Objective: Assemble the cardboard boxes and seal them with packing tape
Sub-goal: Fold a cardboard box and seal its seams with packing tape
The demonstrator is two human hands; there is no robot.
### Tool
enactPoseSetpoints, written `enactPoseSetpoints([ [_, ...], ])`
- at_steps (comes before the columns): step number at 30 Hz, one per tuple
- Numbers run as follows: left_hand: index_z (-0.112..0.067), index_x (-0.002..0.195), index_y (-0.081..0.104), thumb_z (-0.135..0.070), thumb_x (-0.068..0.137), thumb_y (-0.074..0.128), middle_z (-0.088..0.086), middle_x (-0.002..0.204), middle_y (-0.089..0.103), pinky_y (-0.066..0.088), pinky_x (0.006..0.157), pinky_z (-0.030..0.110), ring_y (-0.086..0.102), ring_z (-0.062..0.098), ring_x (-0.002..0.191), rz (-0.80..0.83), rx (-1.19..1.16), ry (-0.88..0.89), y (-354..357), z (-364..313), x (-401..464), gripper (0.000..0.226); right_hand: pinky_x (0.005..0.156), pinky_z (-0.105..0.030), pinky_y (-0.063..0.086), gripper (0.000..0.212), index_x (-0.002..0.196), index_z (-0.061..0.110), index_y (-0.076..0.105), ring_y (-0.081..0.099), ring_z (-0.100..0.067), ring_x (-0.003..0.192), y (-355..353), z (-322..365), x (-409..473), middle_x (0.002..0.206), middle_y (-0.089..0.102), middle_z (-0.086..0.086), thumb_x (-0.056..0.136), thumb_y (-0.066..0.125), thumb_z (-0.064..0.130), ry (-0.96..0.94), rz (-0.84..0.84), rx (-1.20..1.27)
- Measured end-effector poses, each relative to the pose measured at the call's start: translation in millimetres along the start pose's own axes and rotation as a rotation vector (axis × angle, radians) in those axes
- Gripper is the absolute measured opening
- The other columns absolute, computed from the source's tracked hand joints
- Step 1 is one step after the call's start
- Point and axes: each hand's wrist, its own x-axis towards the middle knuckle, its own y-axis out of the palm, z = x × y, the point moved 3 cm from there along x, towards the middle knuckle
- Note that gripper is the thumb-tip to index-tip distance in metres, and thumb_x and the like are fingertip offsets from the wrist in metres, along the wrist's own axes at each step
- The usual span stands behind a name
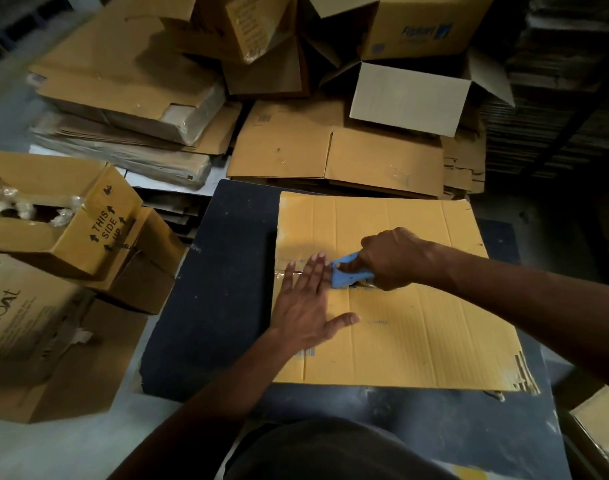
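A box lies on the dark desk, seam across its middle. The left hand presses flat on it, fingers straight; the right hand grips a blue dispenser at the seam. Flattened cartons are stacked beyond, and a "THIS SIDE UP" carton leans to the left.

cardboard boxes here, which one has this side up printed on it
The tilted box at the left, beside the dark table. It bears "THIS SIDE UP" with black arrows; the box below it carries other lettering, and the far one has blue print.
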Motion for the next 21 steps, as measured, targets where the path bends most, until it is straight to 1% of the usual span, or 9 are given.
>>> enactPoseSetpoints([
  [2,-0.011,0.163,-0.014,-0.094,0.085,0.002,0.008,0.17,-0.023,-0.013,0.125,0.054,-0.023,0.021,0.157,0.004,0.028,0.002,0,12,-2,0.115,0.059,-0.032,0.043,0.063,0.155,0.044,0.036,0.057,-0.02,0.08,-4,6,3,0.107,0.058,-0.001,0.097,0.062,0.037,0.004,0.013,0.009],
  [5,-0.012,0.163,-0.013,-0.095,0.084,0.003,0.006,0.17,-0.024,-0.012,0.126,0.052,-0.023,0.018,0.157,0.016,0.049,0.021,-5,20,-4,0.117,0.058,-0.031,0.037,0.054,0.15,0.036,0.046,0.056,-0.02,0.079,-16,16,5,0.104,0.058,0.0,0.098,0.062,0.036,0.079,0.037,0.031],
  [7,-0.012,0.163,-0.013,-0.097,0.082,0.003,0.005,0.17,-0.024,-0.011,0.126,0.051,-0.023,0.017,0.157,0.032,0.042,0.036,-6,21,-4,0.118,0.06,-0.032,0.037,0.051,0.148,0.033,0.048,0.053,-0.02,0.078,-21,17,3,0.1,0.056,0.001,0.099,0.061,0.037,0.121,0.057,0.059],
  [9,-0.013,0.164,-0.012,-0.098,0.082,0.004,0.005,0.17,-0.023,-0.01,0.127,0.051,-0.022,0.017,0.157,0.04,0.047,0.037,-5,22,-4,0.119,0.066,-0.034,0.04,0.055,0.152,0.036,0.043,0.053,-0.02,0.081,-19,13,-5,0.108,0.061,-0.001,0.1,0.06,0.035,0.134,0.083,0.073],
  [11,-0.013,0.164,-0.013,-0.098,0.081,0.003,0.005,0.17,-0.024,-0.009,0.127,0.052,-0.022,0.018,0.157,0.047,0.05,0.03,-6,22,-4,0.12,0.068,-0.034,0.041,0.059,0.154,0.04,0.039,0.057,-0.02,0.085,-13,9,-15,0.115,0.062,-0.001,0.1,0.06,0.033,0.124,0.082,0.034],
  [14,-0.013,0.164,-0.012,-0.098,0.081,0.004,0.004,0.169,-0.024,-0.009,0.127,0.051,-0.021,0.018,0.157,0.041,0.056,0.029,-5,21,-5,0.12,0.065,-0.033,0.039,0.062,0.156,0.042,0.034,0.059,-0.02,0.086,0,2,-27,0.114,0.062,-0.001,0.1,0.06,0.03,0.121,0.079,-0.011],
  [16,-0.013,0.164,-0.01,-0.098,0.081,0.005,0.004,0.17,-0.022,-0.009,0.127,0.051,-0.019,0.018,0.158,0.042,0.055,0.028,-6,21,-5,0.12,0.061,-0.033,0.037,0.057,0.154,0.039,0.039,0.058,-0.02,0.083,8,-10,-36,0.112,0.063,-0.001,0.101,0.059,0.034,0.119,0.078,-0.02],
  [18,-0.013,0.164,-0.01,-0.098,0.081,0.005,0.005,0.17,-0.022,-0.009,0.127,0.051,-0.019,0.018,0.158,0.041,0.056,0.028,-7,21,-4,0.121,0.064,-0.034,0.039,0.054,0.153,0.04,0.04,0.061,-0.02,0.089,20,-27,-48,0.114,0.063,-0.001,0.101,0.057,0.04,0.124,0.08,-0.007],
  [21,-0.012,0.163,-0.014,-0.1,0.079,0.006,0.005,0.17,-0.024,-0.012,0.126,0.053,-0.025,0.018,0.156,0.043,0.025,-0.001,-8,17,-5,0.124,0.068,-0.034,0.044,0.065,0.157,0.052,0.022,0.064,-0.022,0.095,38,-38,-64,0.119,0.058,-0.002,0.102,0.054,0.046,0.097,0.067,0.019],
])
